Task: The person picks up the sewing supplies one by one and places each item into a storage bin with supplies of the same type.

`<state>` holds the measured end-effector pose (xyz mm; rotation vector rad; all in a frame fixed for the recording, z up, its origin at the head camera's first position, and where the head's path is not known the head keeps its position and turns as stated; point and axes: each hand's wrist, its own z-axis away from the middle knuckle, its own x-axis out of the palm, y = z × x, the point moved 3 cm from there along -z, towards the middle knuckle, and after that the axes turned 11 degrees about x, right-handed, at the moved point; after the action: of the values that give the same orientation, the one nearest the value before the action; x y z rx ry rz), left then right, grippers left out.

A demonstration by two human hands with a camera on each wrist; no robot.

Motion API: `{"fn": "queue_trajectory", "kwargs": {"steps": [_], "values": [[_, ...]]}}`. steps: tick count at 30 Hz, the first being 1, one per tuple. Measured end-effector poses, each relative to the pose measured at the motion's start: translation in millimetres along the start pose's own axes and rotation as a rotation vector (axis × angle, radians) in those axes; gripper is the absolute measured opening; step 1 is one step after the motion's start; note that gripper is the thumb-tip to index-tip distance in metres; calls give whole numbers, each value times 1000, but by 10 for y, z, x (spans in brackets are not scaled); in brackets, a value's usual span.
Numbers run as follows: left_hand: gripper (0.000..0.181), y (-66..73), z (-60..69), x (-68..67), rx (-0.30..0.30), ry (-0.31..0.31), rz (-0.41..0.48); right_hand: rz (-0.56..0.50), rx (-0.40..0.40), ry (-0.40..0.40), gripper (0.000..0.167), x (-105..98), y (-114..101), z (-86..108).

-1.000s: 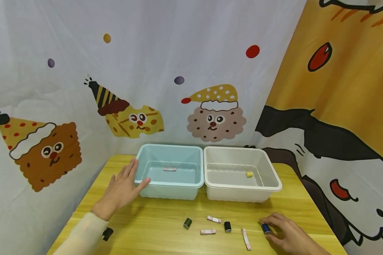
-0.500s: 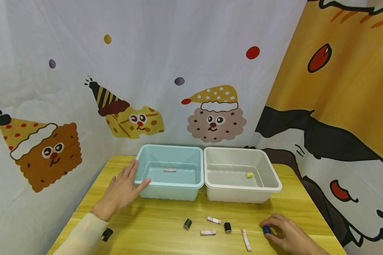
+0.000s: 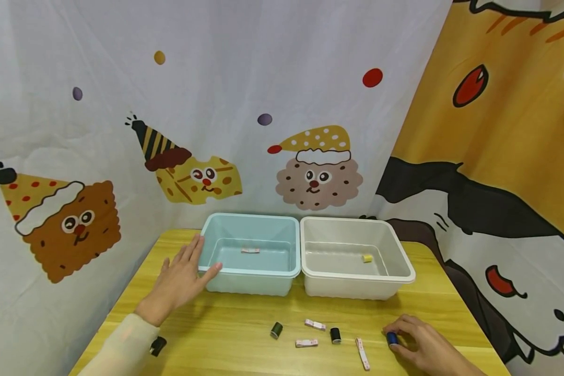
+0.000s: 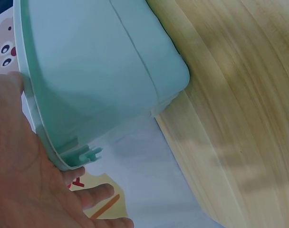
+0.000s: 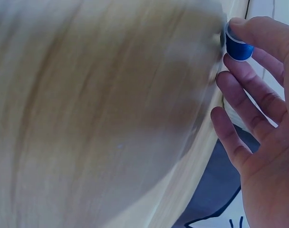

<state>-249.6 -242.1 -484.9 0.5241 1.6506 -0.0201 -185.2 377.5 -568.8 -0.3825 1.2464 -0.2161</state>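
My right hand pinches a blue thread spool between thumb and fingertips, low at the table's right side. In the right wrist view its other fingers are spread apart. My left hand rests on the left front corner of the light blue bin, fingers fairly straight along the rim. A small folded tape measure lies inside that bin. Beside it stands a white bin with a yellow spool in it.
On the wooden table lie a dark green spool, a black spool and white-pink tape measures. Another black spool is near my left sleeve. A printed curtain hangs behind the bins.
The blue spool has tilted slightly more upright and shifted a little down in my right fingers. My left hand stays at the blue bin's corner.
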Motion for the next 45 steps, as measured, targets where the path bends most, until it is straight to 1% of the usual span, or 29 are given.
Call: {"fn": "queue_trajectory", "kwargs": {"steps": [5,12,15,18,21,26,28,32,39,42,45], "values": [[108,6,-8,-10,-3,-4,-1,-6,-16,9,31,-9,5,6],[108,7,-23,-12,-7,-8,14,-2,-43,37,31,-39,-11,29],[109,2,-31,-4,-12,-14,19,3,-44,50,31,-59,-33,43],[111,0,-37,7,-16,-19,20,3,-25,60,31,-82,-59,50],[111,4,-41,12,-15,-19,19,29,-36,88,31,-102,-91,57],[110,14,-40,1,-11,-14,15,89,-135,187,32,-138,-156,84],[110,19,-39,-7,-9,-12,14,86,-180,221,32,-158,-179,96],[110,23,-40,-8,-10,-17,16,73,-245,285,35,-214,-225,119],[109,8,-32,2,-19,-24,16,74,-257,333,37,-323,-326,140],[109,1,-28,0,-18,-26,12,79,-296,378,41,-377,-376,140],[108,-7,-23,-15,-16,-25,7,88,-359,442,47,-429,-435,132]]}}
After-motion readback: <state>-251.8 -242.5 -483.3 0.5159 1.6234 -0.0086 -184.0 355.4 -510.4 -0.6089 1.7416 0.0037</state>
